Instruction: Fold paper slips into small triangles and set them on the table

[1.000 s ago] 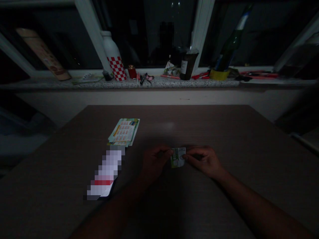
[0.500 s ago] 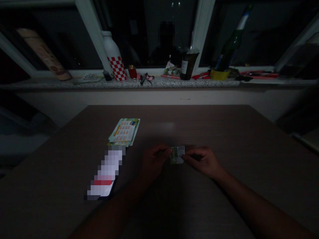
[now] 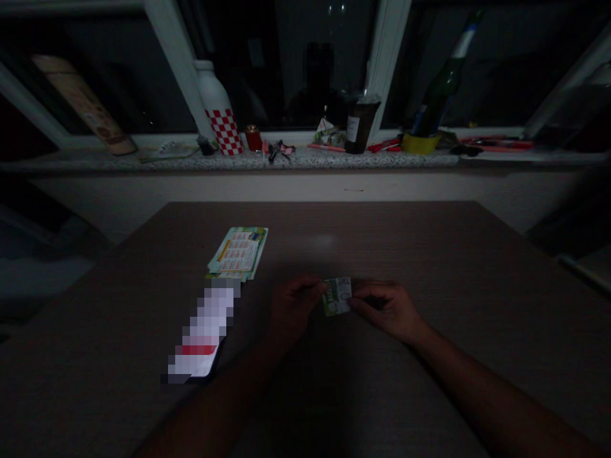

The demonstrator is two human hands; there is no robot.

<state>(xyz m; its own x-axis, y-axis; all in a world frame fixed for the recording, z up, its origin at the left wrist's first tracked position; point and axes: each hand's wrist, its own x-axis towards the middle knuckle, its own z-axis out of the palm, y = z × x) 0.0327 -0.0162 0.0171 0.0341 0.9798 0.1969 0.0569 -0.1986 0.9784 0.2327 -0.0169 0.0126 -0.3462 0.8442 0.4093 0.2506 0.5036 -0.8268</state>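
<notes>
A small green-and-white printed card (image 3: 338, 297) is held up over the table in front of me, its printed face turned towards me. My left hand (image 3: 294, 308) pinches its left edge between thumb and fingers. At the opposite edge, my right hand (image 3: 392, 310) has thumb and index fingertips closed on the card's side. Dim light hides much of the left fingers. Left of my hands lies a stack of larger printed tickets (image 3: 238, 251), green-edged with rows of red print. Just nearer to me is a phone (image 3: 203, 331) with a lit, blurred-out screen.
The brown table (image 3: 405, 238) ends at a wall beneath a granite windowsill (image 3: 305, 159). On the sill stand a red-and-white checkered bottle (image 3: 223, 117), a tan bottle (image 3: 86, 105), a dark cup (image 3: 360, 127), a green bottle (image 3: 443, 83) and a yellow tape roll (image 3: 420, 143).
The card has shifted slightly left and tilted, showing more of its print. My left hand has moved a little left with it; the right hand has hardly moved.
</notes>
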